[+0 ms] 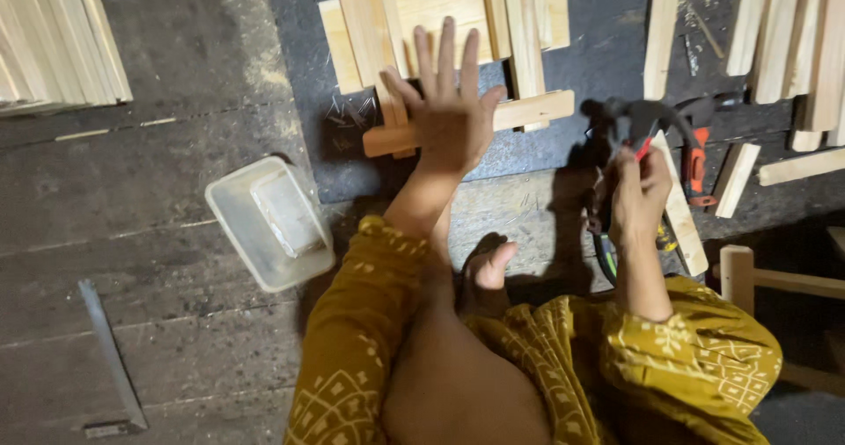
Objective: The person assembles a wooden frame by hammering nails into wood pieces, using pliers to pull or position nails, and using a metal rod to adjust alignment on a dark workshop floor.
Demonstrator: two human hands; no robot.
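**Left hand on the batten, hammer in the right**

The batten (528, 110) lies crosswise on a dark mat (304, 49), across the lower ends of several upright slats (370, 22) of a pale wooden frame. The left hand (449, 115) rests flat on the batten's left half, palm down, all 5 fingers spread wide apart and gripping nothing. Small nails (345, 115) lie scattered on the mat just left of that hand.

The right hand (638, 194) is to the right of the batten's free end, fingers closed around the handle of a hammer (647, 115). The hammer's dark head is up near the batten's right end, apart from it; its handle shows red just above the fist.

Just right of the hammer lies an orange-and-black tool (695, 159), next to a long slat (678, 203) and a short block (735, 179). More slats are stacked at the upper right (792, 31) and at the upper left (57, 36).

On the worn plank floor (132, 216), left of the left forearm, sits a white plastic tub (264, 225) with a smaller tub nested inside. A thin metal strip (106, 348) lies at lower left. The person sits on the floor in mustard patterned clothing, 1 bare foot (488, 269) tucked between the arms. A wooden post (738, 273) stands at the right edge.
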